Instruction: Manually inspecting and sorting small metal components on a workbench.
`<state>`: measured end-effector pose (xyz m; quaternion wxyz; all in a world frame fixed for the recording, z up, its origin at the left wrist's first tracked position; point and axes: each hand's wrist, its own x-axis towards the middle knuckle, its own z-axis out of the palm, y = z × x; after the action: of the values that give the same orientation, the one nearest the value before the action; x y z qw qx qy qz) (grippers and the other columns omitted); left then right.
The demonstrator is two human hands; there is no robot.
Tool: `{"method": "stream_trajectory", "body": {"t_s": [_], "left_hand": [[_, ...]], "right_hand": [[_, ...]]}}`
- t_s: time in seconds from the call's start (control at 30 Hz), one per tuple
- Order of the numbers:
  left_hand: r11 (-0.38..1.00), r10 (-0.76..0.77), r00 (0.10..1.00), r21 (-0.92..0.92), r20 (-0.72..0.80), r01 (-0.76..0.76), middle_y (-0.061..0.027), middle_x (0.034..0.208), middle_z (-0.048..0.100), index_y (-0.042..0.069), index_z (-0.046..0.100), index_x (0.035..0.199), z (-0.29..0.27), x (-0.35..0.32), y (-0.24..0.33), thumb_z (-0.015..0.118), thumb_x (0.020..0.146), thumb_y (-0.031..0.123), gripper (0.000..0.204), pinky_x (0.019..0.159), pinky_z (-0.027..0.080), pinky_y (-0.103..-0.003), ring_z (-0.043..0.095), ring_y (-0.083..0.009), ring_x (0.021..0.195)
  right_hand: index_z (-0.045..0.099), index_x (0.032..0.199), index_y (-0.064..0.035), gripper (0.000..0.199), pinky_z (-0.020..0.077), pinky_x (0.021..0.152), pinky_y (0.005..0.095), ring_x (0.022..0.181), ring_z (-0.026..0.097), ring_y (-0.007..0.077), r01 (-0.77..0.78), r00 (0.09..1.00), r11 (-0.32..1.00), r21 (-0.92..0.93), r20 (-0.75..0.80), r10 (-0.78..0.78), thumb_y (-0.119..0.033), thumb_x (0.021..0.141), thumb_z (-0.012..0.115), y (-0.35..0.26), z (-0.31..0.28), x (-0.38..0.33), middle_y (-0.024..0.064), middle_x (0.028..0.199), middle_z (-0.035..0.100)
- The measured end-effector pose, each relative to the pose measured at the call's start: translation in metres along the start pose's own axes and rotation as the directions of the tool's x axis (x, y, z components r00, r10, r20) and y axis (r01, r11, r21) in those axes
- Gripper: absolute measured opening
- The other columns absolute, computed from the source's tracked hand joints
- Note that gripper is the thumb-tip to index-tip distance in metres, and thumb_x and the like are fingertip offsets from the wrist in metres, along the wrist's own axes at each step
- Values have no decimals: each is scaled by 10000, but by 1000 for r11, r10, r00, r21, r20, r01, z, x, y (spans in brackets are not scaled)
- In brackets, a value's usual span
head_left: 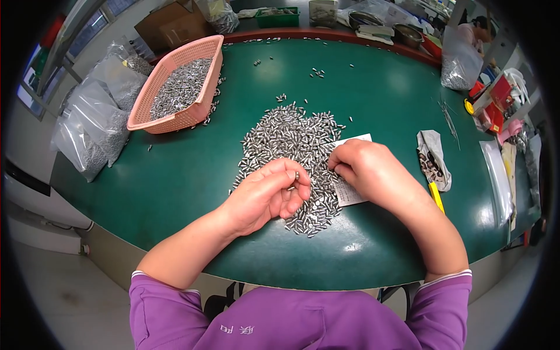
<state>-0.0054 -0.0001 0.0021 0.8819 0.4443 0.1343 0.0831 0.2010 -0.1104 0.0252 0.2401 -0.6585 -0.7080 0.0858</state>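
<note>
A broad pile of small silver metal pins (286,135) lies in the middle of the green table. My left hand (259,193) is over its near left side, palm turned up and fingers curled. Between that thumb and index finger sits a small metal pin (297,175); another bit of metal shows by the curled fingers. My right hand (364,166) is at the pile's right edge, thumb and fingers pinched together and pointing down at the pins. What its fingertips hold, if anything, is hidden. Under this hand lies a white printed sheet (352,196), partly covered by pins.
A pink plastic basket (172,123) full of pins stands at the far left, beside clear bags (96,131) of small parts. To the right lie a whitish cloth pouch (431,143) with dark round pieces, a yellow-handled tool (436,197) and thin wires (449,122). Loose pins dot the far table.
</note>
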Motion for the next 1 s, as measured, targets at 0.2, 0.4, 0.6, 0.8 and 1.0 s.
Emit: {"method": "stream_trajectory", "body": {"t_s": [0.2,0.4,0.6,0.8,1.0], "left_hand": [[999,28,999,-29,21,-28,-86,909,589,18,544,1034,-4,-1,-1,377,981,135,210,566,418,-240,516,-117,690],[998,-4,1000,-55,-18,3,-97,973,568,11,503,1116,-3,0,0,373,935,92,236,603,425,-251,505,-126,718],[996,-21,1000,-84,-11,20,-86,975,566,15,501,1123,-4,0,1,384,924,77,238,618,424,-243,491,-117,722],[996,-28,1000,-83,6,28,-66,965,564,25,503,1123,-5,0,1,397,941,93,221,618,420,-232,486,-105,721],[996,-32,999,-78,11,33,-59,947,564,29,507,1111,-4,-1,0,411,954,109,201,608,414,-227,485,-100,717]], "right_hand": [[645,877,-7,139,507,717,387,790,636,317,-100,994,993,-66,33,102,-46,744,639,-1,-20,-5,153,847,636],[646,846,-18,100,510,694,389,747,638,320,-88,993,996,-2,81,88,-60,754,647,-1,-3,-2,154,797,642],[652,842,-17,94,513,694,379,754,646,313,-49,998,999,0,-41,49,-39,751,640,6,-8,0,149,794,656],[645,828,-13,117,512,689,382,743,643,314,-114,985,993,-7,130,114,-29,714,667,6,-12,-4,152,778,651],[621,792,-6,85,505,685,401,745,630,331,-92,991,994,-56,93,97,-52,732,659,3,-9,-4,158,767,628]]}}
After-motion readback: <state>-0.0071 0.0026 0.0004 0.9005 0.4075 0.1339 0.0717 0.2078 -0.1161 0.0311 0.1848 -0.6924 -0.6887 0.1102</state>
